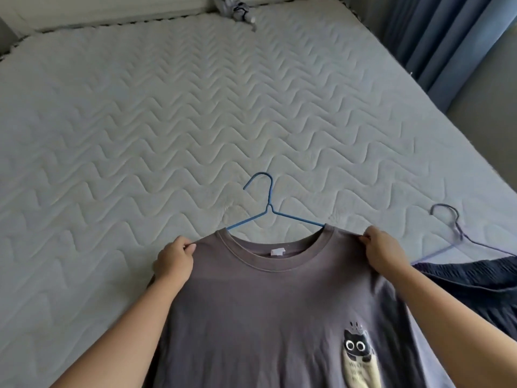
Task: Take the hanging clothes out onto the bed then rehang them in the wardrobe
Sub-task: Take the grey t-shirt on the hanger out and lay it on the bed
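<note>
A grey T-shirt [260,312] with a cat print lies at the bottom centre of the frame on the quilted bed [167,121], with a blue hanger [269,204] through its neck. The left hand [173,261] and right hand [383,252] each pinch a shoulder seam, fingers curled. At the lower right a dark garment [475,284] lies on a purple hanger [454,228]. A small grey bundle [237,9], perhaps cloth, sits at the top edge.

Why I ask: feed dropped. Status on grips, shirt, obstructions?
Left grip and right grip pinch shirt shoulders. Shirt on blue hanger, over bed. Dark garment on second hanger at right, nothing blocking.
</note>
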`<state>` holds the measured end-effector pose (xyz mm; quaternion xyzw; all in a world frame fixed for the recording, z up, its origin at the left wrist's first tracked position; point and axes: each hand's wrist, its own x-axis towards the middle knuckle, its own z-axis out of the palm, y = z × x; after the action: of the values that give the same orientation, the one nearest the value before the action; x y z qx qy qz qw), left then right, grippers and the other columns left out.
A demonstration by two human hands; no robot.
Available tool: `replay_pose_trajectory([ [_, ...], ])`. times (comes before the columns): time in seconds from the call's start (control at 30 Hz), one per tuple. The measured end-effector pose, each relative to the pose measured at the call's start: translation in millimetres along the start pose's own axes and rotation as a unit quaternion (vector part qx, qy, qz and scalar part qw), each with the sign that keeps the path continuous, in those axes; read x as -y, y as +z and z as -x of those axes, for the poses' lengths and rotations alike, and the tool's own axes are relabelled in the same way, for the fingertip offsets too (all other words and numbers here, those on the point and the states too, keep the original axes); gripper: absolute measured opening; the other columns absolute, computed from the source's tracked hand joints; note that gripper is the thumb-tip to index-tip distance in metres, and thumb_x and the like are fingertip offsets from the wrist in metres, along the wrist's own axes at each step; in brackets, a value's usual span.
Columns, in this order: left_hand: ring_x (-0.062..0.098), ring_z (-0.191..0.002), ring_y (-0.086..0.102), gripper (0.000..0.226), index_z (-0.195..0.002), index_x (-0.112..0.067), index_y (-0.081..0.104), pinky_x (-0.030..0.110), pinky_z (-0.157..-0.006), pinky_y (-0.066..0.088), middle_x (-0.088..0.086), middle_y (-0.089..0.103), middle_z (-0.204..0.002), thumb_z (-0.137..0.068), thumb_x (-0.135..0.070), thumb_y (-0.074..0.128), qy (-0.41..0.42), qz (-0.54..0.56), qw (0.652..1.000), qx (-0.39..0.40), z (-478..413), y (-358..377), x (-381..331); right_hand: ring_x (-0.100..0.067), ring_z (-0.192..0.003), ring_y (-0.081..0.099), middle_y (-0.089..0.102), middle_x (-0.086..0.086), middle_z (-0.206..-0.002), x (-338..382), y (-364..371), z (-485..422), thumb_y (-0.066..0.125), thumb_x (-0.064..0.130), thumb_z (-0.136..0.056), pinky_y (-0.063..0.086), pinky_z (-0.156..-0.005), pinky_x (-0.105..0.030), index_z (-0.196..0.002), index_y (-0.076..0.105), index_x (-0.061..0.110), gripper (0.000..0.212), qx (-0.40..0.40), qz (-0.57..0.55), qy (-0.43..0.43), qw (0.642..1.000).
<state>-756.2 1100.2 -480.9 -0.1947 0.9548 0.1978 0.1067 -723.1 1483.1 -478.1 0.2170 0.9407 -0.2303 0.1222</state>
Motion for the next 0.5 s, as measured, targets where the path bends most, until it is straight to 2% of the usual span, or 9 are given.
replay_pose_trajectory([
  [0.1, 0.037, -0.096, 0.058, 0.02, -0.097, -0.007, 0.059, 0.038, -0.078, 0.044, 0.018, 0.065, -0.104, -0.093, -0.022, 0.046, 0.008, 0.001, 1.0, 0.019, -15, 29, 4, -0.037, -0.099, 0.053, 0.057, -0.023, -0.109, -13, 24, -12, 0.043, 0.019, -0.095, 0.034, -0.071, -0.035, -0.099, 0.055, 0.002, 0.021, 0.005, 0.005, 0.024, 1.0],
  [0.23, 0.037, -0.094, 0.058, 0.019, -0.097, -0.005, 0.059, 0.038, -0.074, 0.042, 0.019, 0.064, -0.102, -0.092, -0.02, 0.047, 0.025, -0.002, 1.0, 0.004, -20, 42, 9, -0.038, -0.099, 0.051, 0.057, -0.022, -0.106, -17, 36, -12, 0.045, 0.019, -0.094, 0.04, -0.079, -0.04, -0.102, 0.057, 0.001, 0.023, -0.034, 0.002, 0.023, 0.999],
  [0.37, 0.036, -0.1, 0.057, 0.021, -0.103, -0.005, 0.056, 0.04, -0.081, 0.045, 0.017, 0.063, -0.109, -0.09, -0.021, 0.051, 0.03, 0.003, 0.999, 0.044, -18, 34, 11, -0.04, -0.103, 0.049, 0.054, -0.024, -0.111, -12, 34, -4, 0.045, 0.019, -0.093, 0.04, -0.084, -0.044, -0.108, 0.054, 0.0, 0.026, -0.039, 0.023, 0.025, 0.999],
  [0.5, 0.036, -0.115, 0.047, 0.037, -0.12, -0.01, 0.049, 0.041, -0.094, 0.037, 0.018, 0.052, -0.124, -0.087, -0.026, 0.054, 0.046, -0.114, 0.991, 0.046, 6, 19, 7, -0.042, -0.112, 0.043, 0.047, -0.026, -0.125, -4, 24, 18, 0.047, 0.013, -0.09, 0.037, -0.092, -0.047, -0.123, 0.048, 0.001, 0.035, -0.041, 0.048, 0.035, 0.997],
])
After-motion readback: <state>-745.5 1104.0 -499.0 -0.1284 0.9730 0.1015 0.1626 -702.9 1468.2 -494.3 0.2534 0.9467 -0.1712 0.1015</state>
